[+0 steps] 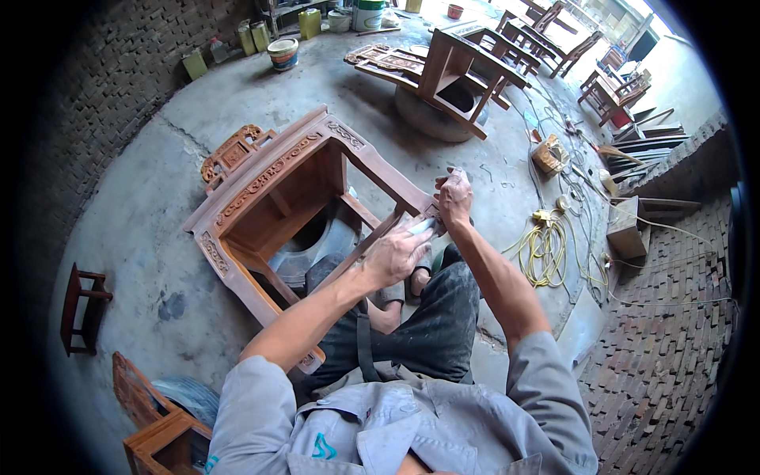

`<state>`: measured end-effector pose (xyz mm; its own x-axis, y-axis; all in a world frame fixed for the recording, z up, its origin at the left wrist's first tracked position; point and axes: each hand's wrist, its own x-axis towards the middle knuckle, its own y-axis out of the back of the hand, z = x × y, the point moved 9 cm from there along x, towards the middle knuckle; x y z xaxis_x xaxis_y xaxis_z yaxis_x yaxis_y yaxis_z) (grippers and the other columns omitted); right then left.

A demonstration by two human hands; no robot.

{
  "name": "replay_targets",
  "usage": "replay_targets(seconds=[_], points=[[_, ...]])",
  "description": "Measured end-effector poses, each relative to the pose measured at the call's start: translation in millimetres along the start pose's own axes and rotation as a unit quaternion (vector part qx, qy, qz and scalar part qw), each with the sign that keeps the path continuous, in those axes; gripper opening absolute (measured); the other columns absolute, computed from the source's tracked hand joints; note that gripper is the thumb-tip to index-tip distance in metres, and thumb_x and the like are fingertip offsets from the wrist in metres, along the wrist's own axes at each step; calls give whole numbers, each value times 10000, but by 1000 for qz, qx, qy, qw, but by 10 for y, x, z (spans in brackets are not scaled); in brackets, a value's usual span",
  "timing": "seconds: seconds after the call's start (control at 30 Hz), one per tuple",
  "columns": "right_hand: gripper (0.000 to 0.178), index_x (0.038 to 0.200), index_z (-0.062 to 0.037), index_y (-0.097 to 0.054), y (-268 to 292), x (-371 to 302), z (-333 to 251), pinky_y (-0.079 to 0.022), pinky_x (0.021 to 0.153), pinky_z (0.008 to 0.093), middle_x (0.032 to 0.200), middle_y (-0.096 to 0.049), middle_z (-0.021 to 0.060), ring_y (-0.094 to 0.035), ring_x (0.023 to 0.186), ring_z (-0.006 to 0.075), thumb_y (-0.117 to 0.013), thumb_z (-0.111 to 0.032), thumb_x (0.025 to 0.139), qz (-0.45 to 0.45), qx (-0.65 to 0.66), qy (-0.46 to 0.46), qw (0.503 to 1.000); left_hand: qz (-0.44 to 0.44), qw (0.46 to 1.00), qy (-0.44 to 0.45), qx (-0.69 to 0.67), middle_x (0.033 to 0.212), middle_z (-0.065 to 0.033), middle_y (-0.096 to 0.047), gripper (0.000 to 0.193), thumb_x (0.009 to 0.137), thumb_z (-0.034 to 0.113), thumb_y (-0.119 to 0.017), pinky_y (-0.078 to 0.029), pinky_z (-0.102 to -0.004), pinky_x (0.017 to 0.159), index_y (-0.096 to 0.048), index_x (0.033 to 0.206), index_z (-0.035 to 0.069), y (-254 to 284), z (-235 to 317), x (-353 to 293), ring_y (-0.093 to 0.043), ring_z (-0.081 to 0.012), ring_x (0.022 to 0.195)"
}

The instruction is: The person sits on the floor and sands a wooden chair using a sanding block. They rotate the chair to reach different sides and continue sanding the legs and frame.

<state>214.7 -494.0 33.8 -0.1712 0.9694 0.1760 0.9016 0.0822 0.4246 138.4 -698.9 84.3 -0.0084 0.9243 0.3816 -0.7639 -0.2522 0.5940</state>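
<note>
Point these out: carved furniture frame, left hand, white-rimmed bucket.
Carved furniture frame (267, 179), head view: carved rail.
Left hand (389, 258), head view: back of hand.
White-rimmed bucket (283, 58), head view: side wall.

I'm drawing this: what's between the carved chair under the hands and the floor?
The head view shows a round grey thing, maybe a tyre, under the carved chair, on the floor.

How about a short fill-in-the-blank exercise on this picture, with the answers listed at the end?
1. The left hand, with a small pale piece at its fingers, is at a furniture frame made of carved ____.
2. The right hand is nearer the picture's top than the ____ hand.
3. The coiled cable beyond the right forearm is coloured ____.
4. The small dark stool is toward the picture's ____ edge.

Missing words: wood; left; yellow; left.
</note>
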Motion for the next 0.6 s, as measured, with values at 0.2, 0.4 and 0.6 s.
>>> replay_targets(seconds=[0.2,0.4,0.6], points=[[242,1209,-33,-636,20,-902,-1104,-506,902,409,1075,-685,177,-663,1003,346,-567,-79,982,-25,67,280,957,175,951,198,-161,1378,-210,-588,503,957,20,-515,-394,-358,1134,-479,1458,-18,676,-236,-908,-550,-277,1312],[567,1357,41,-527,-573,-2205,-937,-513,912,329,1219,-648,126,-632,1073,158,-740,-272,935,-404,227,-101,881,227,958,163,-71,1522,-253,-401,944,787,-136,-543,-399,-433,1139,-167,1623,89,991,164,-1354,-453,-420,1380],[350,1150,-34,-634,-557,-2323,-1130,-499,856,274,1034,-684,19,-619,929,98,-799,-214,900,-448,301,-87,837,259,912,241,-206,1584,-207,-300,961,881,-139,-539,-493,-357,1047,-10,1637,129,1022,302,-1642,-559,-265,1286]])
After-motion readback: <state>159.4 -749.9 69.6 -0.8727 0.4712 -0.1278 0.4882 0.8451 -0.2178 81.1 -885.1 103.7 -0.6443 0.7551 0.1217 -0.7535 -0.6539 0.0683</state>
